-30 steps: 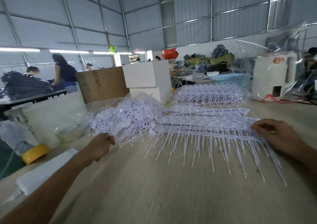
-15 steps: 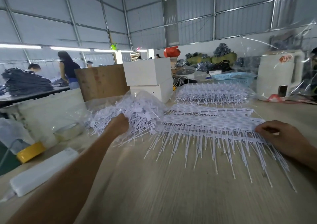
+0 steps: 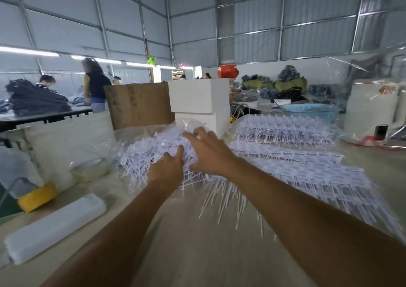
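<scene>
A long white case [image 3: 55,227] lies near left on the table [image 3: 197,253], with a yellow tape roll [image 3: 37,196] and a clear tape roll [image 3: 91,169] farther back. Right of them sits a loose heap of white tag pins [image 3: 140,155]. The left hand [image 3: 168,168] rests on its near side, thumb raised; its fingers are sunk in the pins, so I cannot tell whether they grip. Just beside it, the right hand [image 3: 208,152] lies on the heap with fingers spread wide, holding nothing. Flat rows of pins [image 3: 307,176] lie to the right. The red mark on the far-right white bag [image 3: 373,102] is too blurred to read.
</scene>
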A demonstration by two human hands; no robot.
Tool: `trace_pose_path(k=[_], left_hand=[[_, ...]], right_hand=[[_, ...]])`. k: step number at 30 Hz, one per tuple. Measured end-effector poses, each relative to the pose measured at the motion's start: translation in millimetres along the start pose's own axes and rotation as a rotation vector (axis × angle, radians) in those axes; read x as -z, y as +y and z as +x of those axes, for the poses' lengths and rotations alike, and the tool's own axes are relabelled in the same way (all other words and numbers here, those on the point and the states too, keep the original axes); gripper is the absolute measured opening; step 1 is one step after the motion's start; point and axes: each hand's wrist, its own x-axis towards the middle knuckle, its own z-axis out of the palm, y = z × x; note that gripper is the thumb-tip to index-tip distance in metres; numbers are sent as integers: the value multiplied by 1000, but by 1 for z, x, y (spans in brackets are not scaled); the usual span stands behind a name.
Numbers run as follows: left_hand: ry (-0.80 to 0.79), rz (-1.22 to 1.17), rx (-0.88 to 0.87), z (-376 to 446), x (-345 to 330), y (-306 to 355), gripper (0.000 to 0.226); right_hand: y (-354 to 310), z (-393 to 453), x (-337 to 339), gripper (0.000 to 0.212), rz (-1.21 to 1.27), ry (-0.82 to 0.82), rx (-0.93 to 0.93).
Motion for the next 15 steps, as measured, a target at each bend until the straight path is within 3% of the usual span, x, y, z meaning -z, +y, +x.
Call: trace_pose_path(k=[4,8,10,15], left_hand=[[39,126,-50,2,-8,-3,65],[41,103,-54,9,-11,-5,68],[24,80,-56,6,-14,-2,71],[3,1,1,22,-13,-4,78]], right_hand=[[6,41,-21,59,-398,-7,-13],[25,54,-18,61,-440,14,-72],[27,58,-16,43,-402,-11,-81],[26,74,17,17,-227,359,-80]])
